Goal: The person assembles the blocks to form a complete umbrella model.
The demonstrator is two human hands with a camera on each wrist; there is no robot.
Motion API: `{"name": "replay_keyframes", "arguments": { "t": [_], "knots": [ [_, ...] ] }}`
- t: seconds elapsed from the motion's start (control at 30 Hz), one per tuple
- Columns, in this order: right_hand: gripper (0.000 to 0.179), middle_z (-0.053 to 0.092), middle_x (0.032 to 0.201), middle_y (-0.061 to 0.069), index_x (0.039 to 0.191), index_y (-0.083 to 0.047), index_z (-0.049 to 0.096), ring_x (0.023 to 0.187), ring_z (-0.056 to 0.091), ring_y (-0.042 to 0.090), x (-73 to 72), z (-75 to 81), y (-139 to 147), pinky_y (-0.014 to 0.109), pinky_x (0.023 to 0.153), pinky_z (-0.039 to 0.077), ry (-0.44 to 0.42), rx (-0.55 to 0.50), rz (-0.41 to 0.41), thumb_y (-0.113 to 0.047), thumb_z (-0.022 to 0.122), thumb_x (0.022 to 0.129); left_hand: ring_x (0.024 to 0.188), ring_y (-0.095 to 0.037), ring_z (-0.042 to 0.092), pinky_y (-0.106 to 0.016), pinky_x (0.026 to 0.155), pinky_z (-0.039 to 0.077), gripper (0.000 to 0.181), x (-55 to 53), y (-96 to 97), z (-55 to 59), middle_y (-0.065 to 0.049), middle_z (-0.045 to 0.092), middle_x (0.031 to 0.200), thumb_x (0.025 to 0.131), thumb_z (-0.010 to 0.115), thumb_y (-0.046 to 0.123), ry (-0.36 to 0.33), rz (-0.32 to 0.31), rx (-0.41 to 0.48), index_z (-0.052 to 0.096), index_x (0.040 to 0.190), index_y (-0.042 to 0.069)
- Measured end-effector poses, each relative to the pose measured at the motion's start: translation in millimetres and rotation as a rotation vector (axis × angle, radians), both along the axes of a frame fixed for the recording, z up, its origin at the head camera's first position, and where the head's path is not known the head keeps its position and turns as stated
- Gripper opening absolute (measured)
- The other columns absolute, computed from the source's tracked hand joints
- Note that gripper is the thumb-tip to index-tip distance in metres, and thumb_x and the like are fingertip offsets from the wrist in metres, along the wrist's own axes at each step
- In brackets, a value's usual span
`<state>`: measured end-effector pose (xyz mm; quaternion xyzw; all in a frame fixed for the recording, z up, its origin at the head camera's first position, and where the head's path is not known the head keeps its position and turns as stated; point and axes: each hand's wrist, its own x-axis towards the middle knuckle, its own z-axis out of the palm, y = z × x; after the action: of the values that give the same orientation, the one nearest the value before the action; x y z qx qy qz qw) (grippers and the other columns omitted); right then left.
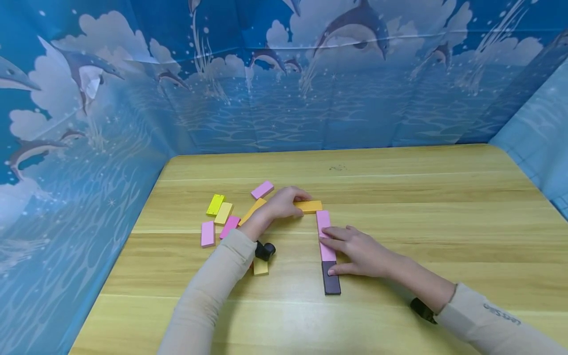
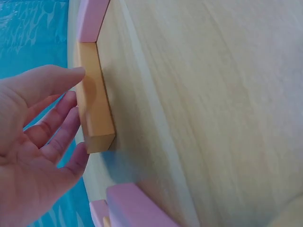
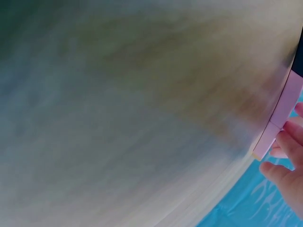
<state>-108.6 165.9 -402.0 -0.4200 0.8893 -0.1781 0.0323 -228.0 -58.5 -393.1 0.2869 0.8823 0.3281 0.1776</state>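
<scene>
My left hand (image 1: 284, 203) curls its thumb and fingers round an orange block (image 1: 309, 206). That block lies crosswise, its right end by the top of a row of two pink blocks (image 1: 323, 219) and a black block (image 1: 331, 286). In the left wrist view the thumb touches the orange block (image 2: 98, 104) near one edge, with the fingertips along the same side. My right hand (image 1: 361, 251) rests its extended fingers on the pink blocks and its thumb on the black one. Only part of that hand (image 3: 289, 161) shows in the right wrist view, beside the pink blocks (image 3: 286, 99).
Left of the row lie loose blocks: a bright yellow block (image 1: 215, 204), a pale yellow block (image 1: 224, 214), pink blocks (image 1: 207, 234) and another orange block (image 1: 252, 211), partly behind the left hand. A pale block (image 1: 261, 267) sits beneath the left forearm. Dolphin-print cloth (image 1: 284, 113) borders the wooden table (image 1: 421, 197).
</scene>
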Motion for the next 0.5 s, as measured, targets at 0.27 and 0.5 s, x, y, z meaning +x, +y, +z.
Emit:
{"name": "replay_keyframes", "arguments": {
  "t": [0.27, 0.5],
  "knots": [
    [0.068, 0.044, 0.139, 0.017, 0.134, -0.001, 0.049, 0.126, 0.042, 0.034, 0.0, 2.6, 2.2, 0.051, 0.099, 0.035, -0.059, -0.043, -0.029, -0.045, 0.064, 0.085, 0.12, -0.024, 0.049, -0.034, 0.1, 0.037, 0.043, 6.7, -9.3, 9.2, -0.011, 0.054, 0.128, 0.085, 0.066, 0.008, 0.124, -0.065, -0.066, 0.056, 0.127, 0.002],
    [0.066, 0.045, 0.138, 0.017, 0.134, -0.001, 0.049, 0.125, 0.043, 0.034, -5.6, 9.3, 13.1, 0.049, 0.097, 0.038, -0.023, -0.062, -0.074, -0.04, 0.066, 0.084, 0.123, -0.027, 0.045, -0.039, 0.103, 0.033, 0.041, 37.2, -8.5, 20.1, -0.012, 0.051, 0.132, 0.088, 0.064, 0.021, 0.397, -0.132, -0.296, 0.057, 0.127, 0.006]
  ]
}}
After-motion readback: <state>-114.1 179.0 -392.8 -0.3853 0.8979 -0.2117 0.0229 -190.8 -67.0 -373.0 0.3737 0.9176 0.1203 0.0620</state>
